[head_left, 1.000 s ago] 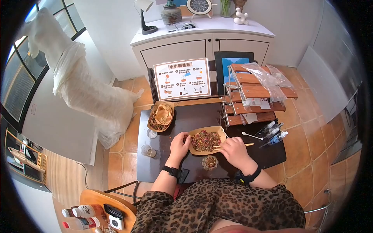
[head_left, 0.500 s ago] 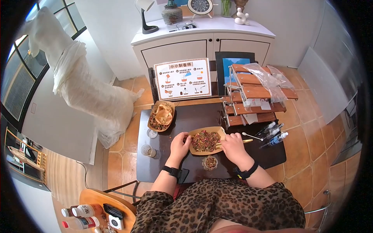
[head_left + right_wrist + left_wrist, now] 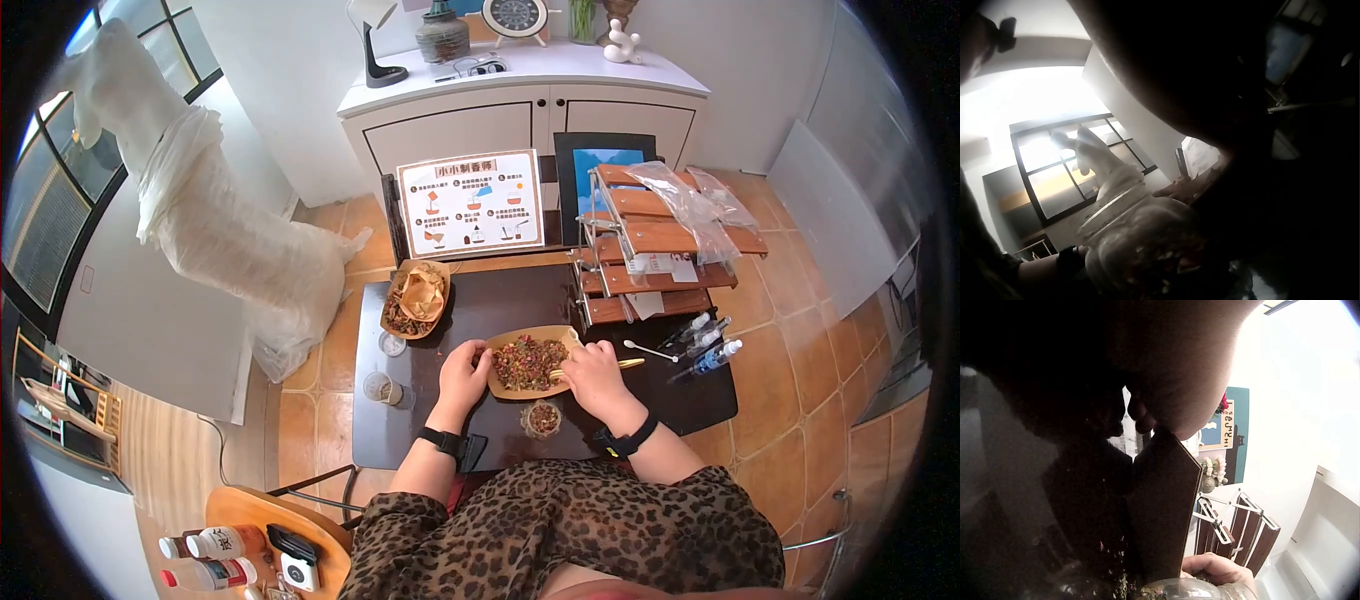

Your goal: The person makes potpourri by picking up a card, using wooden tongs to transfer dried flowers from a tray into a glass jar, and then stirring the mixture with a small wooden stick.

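Observation:
In the head view a kraft paper tray (image 3: 497,388) full of mixed dried petals (image 3: 527,362) lies on the dark table. The left hand (image 3: 463,378) grips the tray's left end. Gold tweezers (image 3: 630,363) are pinched in the right hand (image 3: 594,378), their tips among the petals at the tray's right side. Just below the tray stands a small glass jar (image 3: 542,420) partly filled with petals. In the left wrist view the left hand (image 3: 1179,369) is dark against the tray's edge, and the jar (image 3: 1185,590) shows at the bottom.
A second paper tray (image 3: 440,322) with crumpled paper stands at the back left, above a clear cup (image 3: 382,388). On the right are spray bottles (image 3: 716,355), a white spoon (image 3: 650,350) and a wooden rack (image 3: 655,237). An illustrated sign (image 3: 470,205) stands behind.
The right hand has shifted slightly left along the tray's right side, and the tweezers have changed angle with it. The left hand stays at the tray's left end.

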`<action>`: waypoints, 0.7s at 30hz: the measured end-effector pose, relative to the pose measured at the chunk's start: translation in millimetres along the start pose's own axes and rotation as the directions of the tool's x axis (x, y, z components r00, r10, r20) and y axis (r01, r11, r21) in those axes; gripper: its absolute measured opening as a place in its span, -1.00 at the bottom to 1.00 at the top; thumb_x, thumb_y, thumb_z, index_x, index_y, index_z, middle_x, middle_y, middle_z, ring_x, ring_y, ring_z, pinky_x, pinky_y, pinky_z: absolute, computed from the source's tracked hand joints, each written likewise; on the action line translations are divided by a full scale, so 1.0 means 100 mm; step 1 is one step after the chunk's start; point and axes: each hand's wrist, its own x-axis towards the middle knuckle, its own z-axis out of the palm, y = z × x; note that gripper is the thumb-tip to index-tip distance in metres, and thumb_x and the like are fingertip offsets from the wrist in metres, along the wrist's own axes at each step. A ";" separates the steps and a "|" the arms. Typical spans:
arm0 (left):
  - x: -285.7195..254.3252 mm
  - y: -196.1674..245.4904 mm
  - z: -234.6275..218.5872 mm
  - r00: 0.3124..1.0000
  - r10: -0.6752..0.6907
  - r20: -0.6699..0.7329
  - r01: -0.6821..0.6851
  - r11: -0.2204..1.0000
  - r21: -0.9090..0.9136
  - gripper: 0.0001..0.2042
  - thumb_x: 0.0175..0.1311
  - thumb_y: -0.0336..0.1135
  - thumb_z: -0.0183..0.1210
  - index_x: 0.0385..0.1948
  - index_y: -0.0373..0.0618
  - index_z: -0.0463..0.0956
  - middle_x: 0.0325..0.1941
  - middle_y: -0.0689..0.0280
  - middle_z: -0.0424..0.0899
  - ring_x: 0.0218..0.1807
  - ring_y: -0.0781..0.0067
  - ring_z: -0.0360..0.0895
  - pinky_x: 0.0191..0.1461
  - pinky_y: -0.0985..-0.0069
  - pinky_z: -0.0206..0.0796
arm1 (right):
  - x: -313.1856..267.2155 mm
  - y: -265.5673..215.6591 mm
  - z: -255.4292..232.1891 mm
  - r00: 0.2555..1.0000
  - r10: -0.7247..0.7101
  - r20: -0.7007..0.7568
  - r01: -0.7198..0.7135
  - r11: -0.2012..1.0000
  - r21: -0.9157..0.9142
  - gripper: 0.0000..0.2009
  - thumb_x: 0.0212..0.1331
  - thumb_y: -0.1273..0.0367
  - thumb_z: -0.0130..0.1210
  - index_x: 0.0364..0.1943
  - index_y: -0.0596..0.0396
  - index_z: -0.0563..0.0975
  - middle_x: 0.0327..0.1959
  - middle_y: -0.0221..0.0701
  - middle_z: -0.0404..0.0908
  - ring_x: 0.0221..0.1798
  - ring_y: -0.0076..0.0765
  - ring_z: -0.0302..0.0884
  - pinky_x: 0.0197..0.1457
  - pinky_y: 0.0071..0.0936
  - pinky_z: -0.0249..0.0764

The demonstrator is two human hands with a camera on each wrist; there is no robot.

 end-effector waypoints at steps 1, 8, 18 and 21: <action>0.00 0.00 0.00 1.000 0.001 -0.002 -0.001 1.000 -0.001 -0.82 0.34 -0.27 0.20 -0.21 -0.20 0.59 -0.32 0.13 0.67 -0.24 0.12 0.64 -0.14 0.32 0.46 | -0.01 0.01 0.00 1.000 0.003 -0.013 -0.003 1.000 0.011 -0.95 0.05 0.38 0.22 -0.49 -0.01 0.62 -0.38 -0.40 0.52 -0.15 -0.21 0.46 0.04 -0.19 0.27; 0.00 -0.03 0.01 1.000 0.006 0.002 -0.006 1.000 -0.007 -0.80 0.35 -0.28 0.21 -0.17 -0.22 0.60 -0.32 0.13 0.66 -0.26 0.19 0.62 -0.15 0.35 0.45 | -0.03 0.06 -0.17 0.996 0.035 -0.085 -0.027 0.996 0.083 -0.91 0.05 0.36 0.30 -0.42 -0.03 0.60 -0.36 -0.41 0.49 -0.18 -0.19 0.44 0.05 -0.18 0.27; 0.00 -0.08 0.03 1.000 0.010 0.004 -0.010 1.000 0.001 -0.80 0.35 -0.28 0.21 -0.17 -0.22 0.60 -0.33 0.14 0.66 -0.28 0.21 0.62 -0.17 0.35 0.45 | -0.14 -0.12 -0.59 0.999 -0.033 -0.025 0.039 0.964 0.262 -0.87 0.11 0.28 0.31 -0.31 -0.06 0.66 -0.32 -0.45 0.52 -0.14 -0.24 0.47 0.11 -0.22 0.27; 0.00 -0.08 0.03 1.000 0.013 -0.003 -0.013 1.000 0.000 -0.80 0.35 -0.28 0.21 -0.16 -0.22 0.60 -0.32 0.15 0.66 -0.28 0.22 0.62 -0.17 0.36 0.44 | -0.19 -0.18 -0.58 0.993 -0.116 0.013 0.108 0.956 0.274 -0.88 0.11 0.28 0.31 -0.31 -0.07 0.65 -0.32 -0.46 0.51 -0.13 -0.25 0.47 0.10 -0.21 0.27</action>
